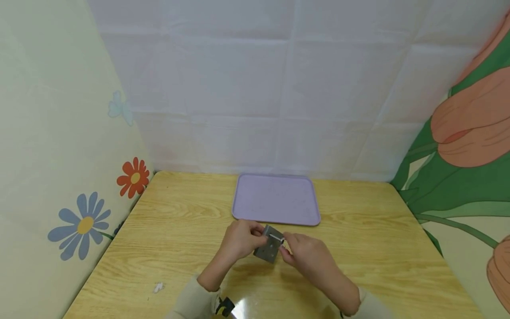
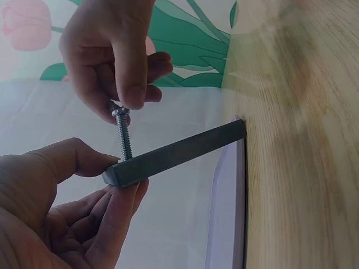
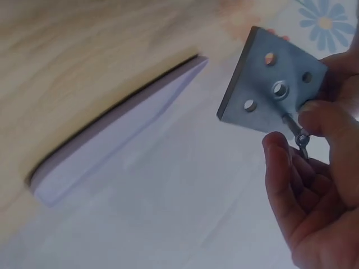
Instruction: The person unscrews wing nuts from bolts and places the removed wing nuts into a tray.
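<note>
A grey square metal plate (image 1: pixel 268 250) with several round holes is held tilted above the table. My left hand (image 1: pixel 239 239) pinches one end of it, thumb on top and fingers beneath, as the left wrist view shows. From that end rises a threaded metal bolt (image 2: pixel 124 134), roughly upright to the plate's face. My right hand (image 1: pixel 312 254) pinches the bolt's outer end between thumb and forefinger. In the right wrist view the plate (image 3: pixel 266 84) faces the camera with its other holes vacant. How deep the bolt sits is hidden.
Behind the hands, a shallow lilac tray (image 1: pixel 275 222) lies on the wooden table (image 1: pixel 179 239). A small white scrap (image 1: pixel 158 287) is at the front left. A white cloth hangs at the back, with flower-printed cloths on both sides.
</note>
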The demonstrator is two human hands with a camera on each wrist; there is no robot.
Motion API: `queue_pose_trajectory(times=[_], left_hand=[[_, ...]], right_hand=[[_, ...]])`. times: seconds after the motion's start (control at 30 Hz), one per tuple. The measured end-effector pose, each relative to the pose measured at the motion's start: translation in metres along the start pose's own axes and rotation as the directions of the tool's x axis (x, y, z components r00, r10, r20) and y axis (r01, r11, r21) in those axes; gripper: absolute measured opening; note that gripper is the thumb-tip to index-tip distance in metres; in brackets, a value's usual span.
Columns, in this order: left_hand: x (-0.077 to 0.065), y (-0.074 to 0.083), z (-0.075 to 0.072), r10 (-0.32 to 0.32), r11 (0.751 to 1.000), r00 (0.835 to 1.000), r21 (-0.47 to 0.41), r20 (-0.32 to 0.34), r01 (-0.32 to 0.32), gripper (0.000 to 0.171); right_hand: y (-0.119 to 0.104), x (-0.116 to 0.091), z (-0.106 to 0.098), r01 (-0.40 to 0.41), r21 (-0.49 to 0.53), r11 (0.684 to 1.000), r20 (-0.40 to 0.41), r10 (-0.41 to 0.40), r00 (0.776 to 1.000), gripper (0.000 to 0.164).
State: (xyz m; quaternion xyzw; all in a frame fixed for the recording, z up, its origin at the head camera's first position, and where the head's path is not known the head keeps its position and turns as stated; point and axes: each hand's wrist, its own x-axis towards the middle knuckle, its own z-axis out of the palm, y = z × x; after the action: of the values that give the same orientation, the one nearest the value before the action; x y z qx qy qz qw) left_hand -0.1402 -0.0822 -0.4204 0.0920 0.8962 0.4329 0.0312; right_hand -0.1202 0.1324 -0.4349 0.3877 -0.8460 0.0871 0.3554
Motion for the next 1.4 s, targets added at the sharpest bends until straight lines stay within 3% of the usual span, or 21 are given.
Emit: queue_pose_trajectory(times=[0.13,0.37,0.7,1.4], left_hand=[[0.0000,-0.0004,-0.0002,-0.007,1.000,1.000,-0.011,0.003,0.007,0.017],[-0.0006,-0.0003,-0.0006,-0.002,1.000,1.000,-0.008,-0.001,0.002,0.016],[-0.0020,0.0000,-0.0016,0.017,1.000,1.000,-0.010,-0.007,-0.017,0.017],[-0.0004,-0.0008,-0.0008,-0.003,1.000,1.000,-0.019,0.005,0.003,0.020]], right_hand=[[0.0034,-0.0003,0.0007,0.093,-0.043,0.995,-0.040,-0.095,0.995,0.041],[0.0055,-0.0003,0.0000,0.157,-0.064,0.986,-0.061,-0.161,0.985,0.045],[0.0066,-0.0015,0.0022,0.158,-0.048,0.986,-0.061,-0.160,0.985,0.045],[0.0072,-0.0011,0.0023,0.141,-0.015,0.990,-0.030,-0.142,0.989,0.039]])
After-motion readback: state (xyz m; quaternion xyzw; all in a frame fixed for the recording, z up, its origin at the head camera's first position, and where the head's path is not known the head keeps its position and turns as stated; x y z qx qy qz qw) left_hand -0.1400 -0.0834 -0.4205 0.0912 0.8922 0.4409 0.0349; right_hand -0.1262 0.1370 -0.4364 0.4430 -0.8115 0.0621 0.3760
